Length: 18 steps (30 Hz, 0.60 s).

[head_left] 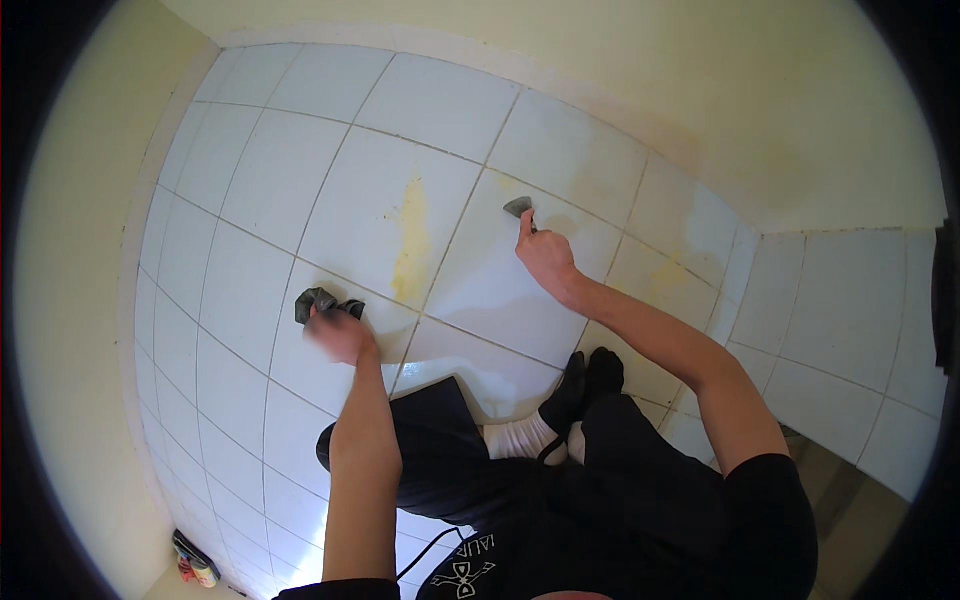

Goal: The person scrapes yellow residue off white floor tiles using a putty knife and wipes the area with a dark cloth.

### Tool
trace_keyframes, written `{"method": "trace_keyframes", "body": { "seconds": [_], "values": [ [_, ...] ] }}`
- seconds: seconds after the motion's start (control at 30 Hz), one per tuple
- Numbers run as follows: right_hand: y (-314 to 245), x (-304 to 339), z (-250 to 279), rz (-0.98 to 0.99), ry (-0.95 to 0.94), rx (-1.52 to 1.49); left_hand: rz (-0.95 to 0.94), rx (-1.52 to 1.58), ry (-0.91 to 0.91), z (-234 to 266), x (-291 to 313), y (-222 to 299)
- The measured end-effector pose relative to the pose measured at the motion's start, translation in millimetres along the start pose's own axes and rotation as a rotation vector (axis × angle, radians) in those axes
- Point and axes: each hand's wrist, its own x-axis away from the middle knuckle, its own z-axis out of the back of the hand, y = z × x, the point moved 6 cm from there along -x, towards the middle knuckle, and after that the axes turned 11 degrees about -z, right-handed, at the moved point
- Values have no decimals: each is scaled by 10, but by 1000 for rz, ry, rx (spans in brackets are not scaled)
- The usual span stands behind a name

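My right hand is closed around the handle of a putty knife, index finger stretched along it toward the blade. The grey blade lies at or just above a white floor tile; contact cannot be told. To the left, my left hand, partly blurred, grips a bunched dark grey cloth low over the tiles. Between the hands a long yellow stain runs over one tile. A fainter yellow patch shows right of my right forearm.
My feet in black socks and bent legs are close below the work area. Cream walls bound the floor at the back and left. A tiled step edge is at right. Small dark and red items sit at the lower left.
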Motion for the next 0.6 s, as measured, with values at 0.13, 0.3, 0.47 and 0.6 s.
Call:
{"method": "trace_keyframes", "body": {
  "seconds": [0.13,0.3,0.47,0.6],
  "values": [
    [-93,90,-135,-21,-47,83,19,-13,-39,7,31,7],
    [-40,48,120,-27,-2,-182,39,-2,-32,-4,20,-83],
    [264,67,254,14,-59,-336,54,-10,-32,72,12,-44],
    [477,176,91,-79,-82,-638,29,-22,-8,16,10,-13]
  ]
}}
